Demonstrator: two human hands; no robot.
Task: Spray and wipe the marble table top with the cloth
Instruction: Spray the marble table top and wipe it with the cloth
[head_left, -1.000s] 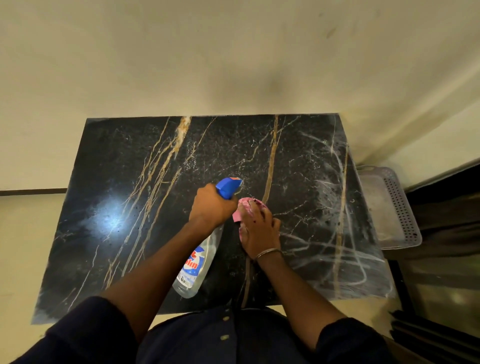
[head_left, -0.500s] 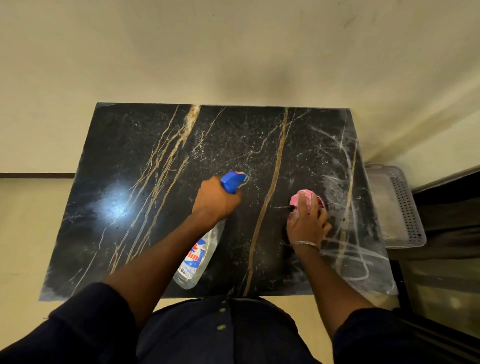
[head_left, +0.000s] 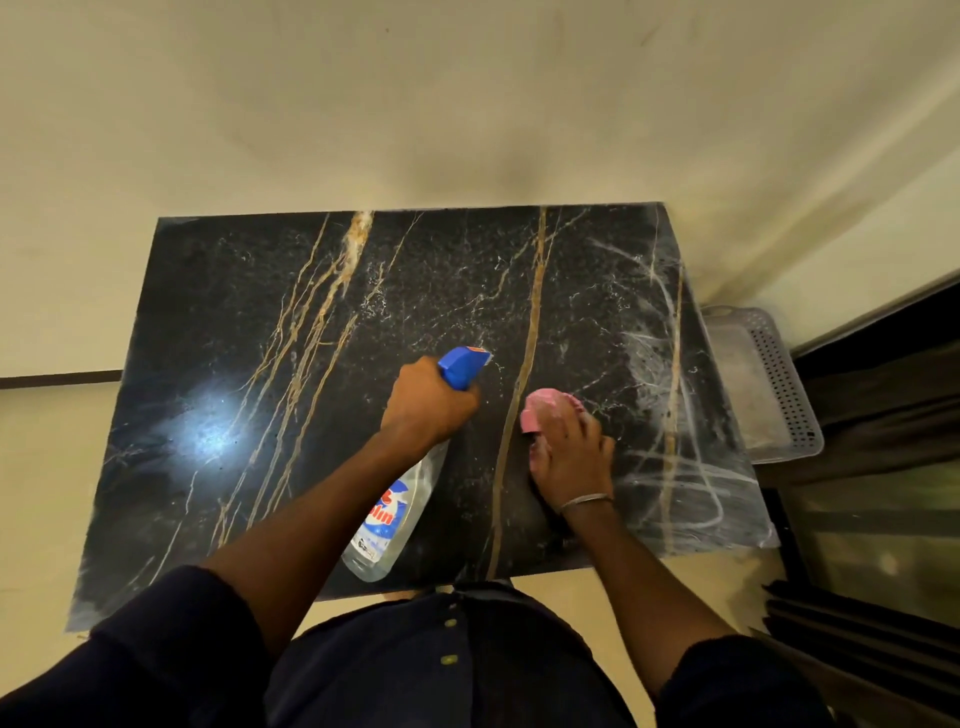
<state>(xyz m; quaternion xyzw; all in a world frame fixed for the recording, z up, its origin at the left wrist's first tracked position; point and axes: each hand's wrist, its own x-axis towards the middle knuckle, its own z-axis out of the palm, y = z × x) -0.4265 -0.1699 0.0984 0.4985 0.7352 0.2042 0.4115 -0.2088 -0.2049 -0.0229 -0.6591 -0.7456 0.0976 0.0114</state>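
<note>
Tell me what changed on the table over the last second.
The right hand, pressing the pink cloth to the marble table top, wiped from over the long gold vein out to the right. It then came back left, and it now sits just right of the vein. Nothing was picked up or let go. The left hand kept its grip on the spray bottle, left of the vein.

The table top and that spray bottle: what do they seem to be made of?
Table top: polished dark stone, likely marble; gold and white veins, a bright light glare. Spray bottle: clear plastic body, apparently, with glossy blue plastic trigger head.
</note>
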